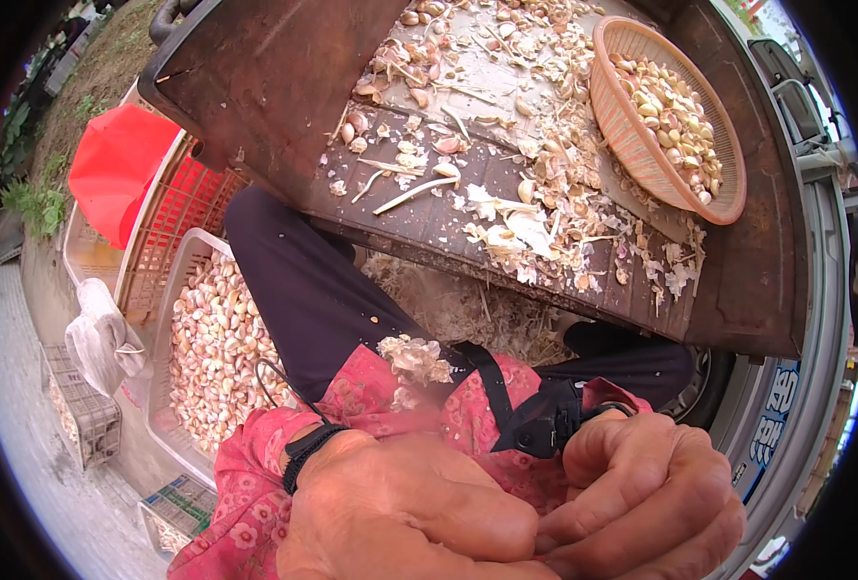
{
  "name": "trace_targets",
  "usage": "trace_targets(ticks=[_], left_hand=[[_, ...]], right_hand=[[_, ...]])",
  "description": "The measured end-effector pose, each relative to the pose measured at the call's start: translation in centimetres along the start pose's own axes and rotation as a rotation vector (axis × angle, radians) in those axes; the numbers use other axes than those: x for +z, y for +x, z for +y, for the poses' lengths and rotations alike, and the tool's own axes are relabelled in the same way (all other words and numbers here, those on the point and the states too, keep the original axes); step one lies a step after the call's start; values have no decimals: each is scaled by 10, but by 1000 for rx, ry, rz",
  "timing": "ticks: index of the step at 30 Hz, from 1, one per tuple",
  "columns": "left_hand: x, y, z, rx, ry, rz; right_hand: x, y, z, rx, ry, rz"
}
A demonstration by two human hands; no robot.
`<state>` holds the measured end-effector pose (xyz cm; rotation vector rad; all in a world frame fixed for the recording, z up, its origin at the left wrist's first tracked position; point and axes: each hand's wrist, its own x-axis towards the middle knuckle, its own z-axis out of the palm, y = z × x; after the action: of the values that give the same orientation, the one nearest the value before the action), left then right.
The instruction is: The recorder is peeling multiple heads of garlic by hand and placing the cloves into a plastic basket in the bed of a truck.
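Observation:
My left hand point(414, 500) and my right hand point(646, 486) meet close to the camera at the bottom of the view, fingers curled. Whatever lies between the fingertips is hidden. Dry garlic skins point(416, 359) rest on my lap. In front of me, a metal truck-bed-like surface point(392, 210) bears loose skins, stalks and a few garlic cloves point(525, 191). A round woven basket point(735, 196) with peeled-looking cloves point(664, 119) leans tilted at its right. At my left stands a pale plastic tub point(155, 391) full of garlic cloves point(218, 348).
Beyond the tub are a plastic crate point(142, 254) with a red bag point(120, 170) and a light cloth glove point(99, 333). Smaller crates point(99, 428) stand on the ground farther left. The raised metal side wall point(269, 87) bounds the work surface; a vehicle point(827, 290) is at right.

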<state>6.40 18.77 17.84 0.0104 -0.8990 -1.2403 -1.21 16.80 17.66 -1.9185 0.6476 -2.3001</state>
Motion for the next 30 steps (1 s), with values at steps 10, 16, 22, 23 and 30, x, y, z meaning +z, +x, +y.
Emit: trace_targets(ticks=[10, 16, 22, 23, 30], left_hand=[[-6, 10, -8, -34, 279, -121], [-28, 2, -28, -513, 200, 245], [-126, 18, -101, -1269, -261, 226], [-134, 21, -106, -1264, -262, 227], [-170, 68, -124, -1126, 94, 62]], right_hand=[[-22, -9, -31, 473, -83, -50], [-36, -24, -5, 300, -575, -115], [-88, -51, 57, 643, -647, -590], [-102, -51, 66, 672, -786, -584], [-181, -69, 125, 444, -934, -1230]])
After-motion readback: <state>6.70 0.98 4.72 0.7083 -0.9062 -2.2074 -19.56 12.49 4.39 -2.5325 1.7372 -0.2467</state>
